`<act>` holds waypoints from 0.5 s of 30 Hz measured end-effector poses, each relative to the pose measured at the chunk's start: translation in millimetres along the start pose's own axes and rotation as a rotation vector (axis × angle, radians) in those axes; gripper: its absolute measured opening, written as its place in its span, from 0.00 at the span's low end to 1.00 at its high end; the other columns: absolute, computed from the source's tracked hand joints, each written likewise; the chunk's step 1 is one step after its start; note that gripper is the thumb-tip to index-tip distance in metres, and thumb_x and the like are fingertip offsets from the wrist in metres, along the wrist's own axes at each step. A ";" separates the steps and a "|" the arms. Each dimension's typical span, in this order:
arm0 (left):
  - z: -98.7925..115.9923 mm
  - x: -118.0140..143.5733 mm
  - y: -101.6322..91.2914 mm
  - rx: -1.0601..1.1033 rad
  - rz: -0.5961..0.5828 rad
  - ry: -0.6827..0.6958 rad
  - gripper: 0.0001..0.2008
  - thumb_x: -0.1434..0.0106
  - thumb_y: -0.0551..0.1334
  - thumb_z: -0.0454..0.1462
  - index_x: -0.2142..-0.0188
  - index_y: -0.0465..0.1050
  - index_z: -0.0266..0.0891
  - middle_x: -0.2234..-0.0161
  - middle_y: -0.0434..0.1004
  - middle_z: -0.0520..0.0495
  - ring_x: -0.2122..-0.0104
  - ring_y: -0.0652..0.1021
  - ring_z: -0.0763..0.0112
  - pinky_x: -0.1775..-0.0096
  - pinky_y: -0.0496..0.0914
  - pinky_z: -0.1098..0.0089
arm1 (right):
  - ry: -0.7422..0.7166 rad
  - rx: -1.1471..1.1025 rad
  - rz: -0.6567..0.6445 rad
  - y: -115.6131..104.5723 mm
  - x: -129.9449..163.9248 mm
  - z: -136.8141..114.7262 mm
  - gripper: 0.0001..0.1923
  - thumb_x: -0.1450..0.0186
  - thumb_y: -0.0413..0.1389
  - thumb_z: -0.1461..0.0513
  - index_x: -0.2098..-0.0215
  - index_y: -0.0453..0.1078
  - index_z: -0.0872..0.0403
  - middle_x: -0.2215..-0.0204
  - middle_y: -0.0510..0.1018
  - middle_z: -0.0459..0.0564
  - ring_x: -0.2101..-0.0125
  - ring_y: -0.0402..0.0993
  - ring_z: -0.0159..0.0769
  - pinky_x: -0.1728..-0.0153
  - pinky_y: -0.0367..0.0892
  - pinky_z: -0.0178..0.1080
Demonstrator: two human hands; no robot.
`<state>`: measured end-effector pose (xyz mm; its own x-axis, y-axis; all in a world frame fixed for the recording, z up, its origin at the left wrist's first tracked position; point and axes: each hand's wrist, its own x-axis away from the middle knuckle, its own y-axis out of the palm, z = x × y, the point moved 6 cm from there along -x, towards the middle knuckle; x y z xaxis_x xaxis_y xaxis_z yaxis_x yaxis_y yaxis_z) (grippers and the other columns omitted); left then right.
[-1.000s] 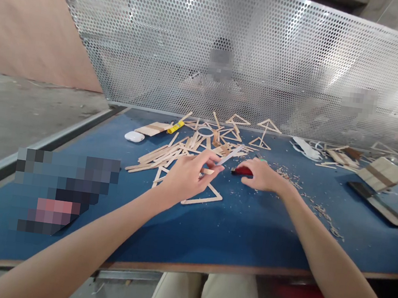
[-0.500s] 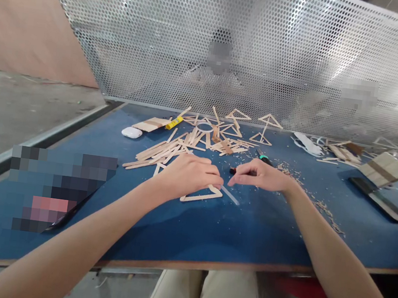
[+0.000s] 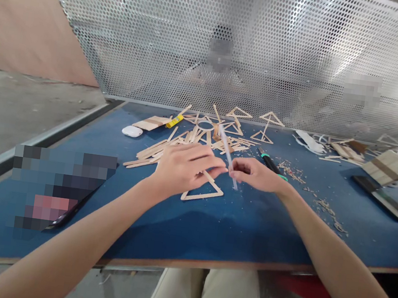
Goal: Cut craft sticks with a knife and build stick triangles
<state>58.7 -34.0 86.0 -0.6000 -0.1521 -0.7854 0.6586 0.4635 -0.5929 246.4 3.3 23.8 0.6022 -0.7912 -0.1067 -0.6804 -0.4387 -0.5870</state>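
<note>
Blue table [image 3: 246, 233]: both hands [image 3: 185, 167] pinch a clear stick [image 3: 228, 156]; no legible writing.

Readable text: none on any surface
Yellow tube [image 3: 176, 121]: too small and blurred to read any print
Blue table [image 3: 210, 228]: no lettering shows
Perforated metal screen [image 3: 271, 46]: no sign or number shows
Dark flat object [image 3: 383, 197] at the right: no mark can be made out
Blurred patch at the left: nothing legible
</note>
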 end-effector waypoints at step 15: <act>-41.5 29.4 65.8 0.312 -0.550 -0.196 0.08 0.32 0.63 0.42 0.62 0.82 0.47 0.72 0.78 0.53 0.71 0.74 0.71 0.66 0.64 0.69 | -0.072 -0.197 0.212 29.0 13.4 18.5 0.11 0.29 0.55 0.54 0.61 0.70 0.53 0.73 0.77 0.47 0.76 0.72 0.32 0.72 0.70 0.36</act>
<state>65.6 28.3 31.3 -0.8118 -0.4645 -0.3538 0.3981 0.0028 -0.9173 242.4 -12.2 -9.5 0.4615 -0.8447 -0.2710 -0.8578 -0.3470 -0.3792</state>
